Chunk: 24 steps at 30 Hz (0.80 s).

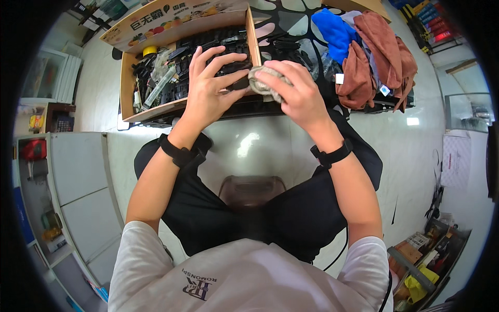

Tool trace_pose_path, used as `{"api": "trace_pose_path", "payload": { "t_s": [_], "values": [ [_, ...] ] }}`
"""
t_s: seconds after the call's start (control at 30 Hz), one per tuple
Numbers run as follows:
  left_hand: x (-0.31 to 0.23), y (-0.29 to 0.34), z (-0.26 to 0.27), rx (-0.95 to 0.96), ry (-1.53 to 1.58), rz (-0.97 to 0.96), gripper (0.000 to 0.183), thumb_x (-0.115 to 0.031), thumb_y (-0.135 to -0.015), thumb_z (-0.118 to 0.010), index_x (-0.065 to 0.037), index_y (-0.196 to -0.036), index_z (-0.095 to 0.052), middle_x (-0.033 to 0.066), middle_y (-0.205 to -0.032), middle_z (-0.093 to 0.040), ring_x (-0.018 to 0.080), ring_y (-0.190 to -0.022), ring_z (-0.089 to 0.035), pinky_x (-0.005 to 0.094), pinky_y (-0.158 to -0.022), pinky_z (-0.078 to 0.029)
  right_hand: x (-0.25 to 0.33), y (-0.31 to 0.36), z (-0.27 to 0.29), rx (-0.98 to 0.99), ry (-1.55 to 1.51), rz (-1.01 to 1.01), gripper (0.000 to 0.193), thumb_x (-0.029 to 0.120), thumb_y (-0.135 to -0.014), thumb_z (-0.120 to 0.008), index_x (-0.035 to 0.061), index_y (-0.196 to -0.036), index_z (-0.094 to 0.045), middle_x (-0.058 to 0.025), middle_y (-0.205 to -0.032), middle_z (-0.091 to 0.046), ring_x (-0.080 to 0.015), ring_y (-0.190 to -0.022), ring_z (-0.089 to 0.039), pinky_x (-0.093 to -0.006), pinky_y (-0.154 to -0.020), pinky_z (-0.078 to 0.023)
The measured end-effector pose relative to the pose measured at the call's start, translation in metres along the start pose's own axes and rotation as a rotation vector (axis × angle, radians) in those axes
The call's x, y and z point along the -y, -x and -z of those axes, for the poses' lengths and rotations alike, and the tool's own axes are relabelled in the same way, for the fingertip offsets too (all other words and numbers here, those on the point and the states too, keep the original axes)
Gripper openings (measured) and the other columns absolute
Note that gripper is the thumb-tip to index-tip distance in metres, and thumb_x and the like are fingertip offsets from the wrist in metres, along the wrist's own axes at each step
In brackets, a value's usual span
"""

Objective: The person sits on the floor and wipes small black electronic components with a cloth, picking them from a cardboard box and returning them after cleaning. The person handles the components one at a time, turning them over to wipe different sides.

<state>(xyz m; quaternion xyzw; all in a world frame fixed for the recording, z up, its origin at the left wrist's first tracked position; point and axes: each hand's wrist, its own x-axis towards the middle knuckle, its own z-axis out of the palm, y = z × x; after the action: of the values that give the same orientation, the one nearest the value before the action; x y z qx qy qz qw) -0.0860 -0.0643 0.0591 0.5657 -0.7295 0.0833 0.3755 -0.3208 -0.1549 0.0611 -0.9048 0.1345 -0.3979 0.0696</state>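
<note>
My left hand [212, 87] pinches a small dark piece [240, 83] between thumb and forefinger, its other fingers raised and spread. What kind of piece it is cannot be made out. Bunched in my right hand [300, 92] is a beige-grey cloth [266, 82], held up close to the dark piece; the fingers hide part of the cloth. Both hands are over the near right corner of an open cardboard box [251, 39]. Inside it lie many black plastic-looking parts [182, 89], clear bags and a yellow roll [149, 50].
Right of the box, a black table with cut-out shapes [291, 23] carries more black parts and a pile of brown cloths [377, 49] with a blue cloth [333, 35]. A brown stool [252, 191] stands between my legs. Grey cabinets [80, 179] stand left, a filled crate [423, 260] lower right.
</note>
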Motion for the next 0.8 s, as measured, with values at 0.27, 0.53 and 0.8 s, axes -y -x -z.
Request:
{"api": "trace_pose_path", "payload": {
  "t_s": [0.27,0.53,0.8],
  "values": [
    [0.0,0.009,0.0,0.051,0.014,-0.006,0.036,-0.019,-0.074,-0.094,-0.017,-0.11,-0.09,-0.0031,-0.143,-0.074,0.0324,-0.147,-0.054,0.0652,-0.133,-0.028,0.007,0.005,-0.006,0.029,-0.04,-0.02,0.044,-0.001,-0.085,-0.074,0.0137,-0.127,-0.076,-0.0063,-0.134,-0.072,-0.0328,-0.122,-0.069,-0.0458,-0.105,-0.058],
    [0.002,0.004,0.003,-0.005,0.021,-0.004,0.044,-0.028,-0.076,-0.097,-0.029,-0.119,-0.09,-0.002,-0.15,-0.069,0.033,-0.144,-0.055,0.0643,-0.13,-0.033,-0.007,0.023,0.013,0.23,-0.081,-0.109,0.053,-0.01,-0.076,-0.076,0.0122,-0.124,-0.077,-0.0106,-0.152,-0.066,-0.0351,-0.121,-0.071,-0.0463,-0.104,-0.059],
    [-0.013,0.003,0.005,0.076,0.1,-0.001,0.05,-0.036,-0.082,-0.095,-0.018,-0.128,-0.087,0.009,-0.153,-0.065,0.0382,-0.149,-0.05,0.0601,-0.133,-0.032,0.011,0.016,0.008,0.282,-0.043,-0.054,0.035,-0.004,-0.08,-0.077,0.0087,-0.113,-0.077,-0.0123,-0.153,-0.065,-0.0316,-0.118,-0.073,-0.0442,-0.1,-0.06]
  ]
}}
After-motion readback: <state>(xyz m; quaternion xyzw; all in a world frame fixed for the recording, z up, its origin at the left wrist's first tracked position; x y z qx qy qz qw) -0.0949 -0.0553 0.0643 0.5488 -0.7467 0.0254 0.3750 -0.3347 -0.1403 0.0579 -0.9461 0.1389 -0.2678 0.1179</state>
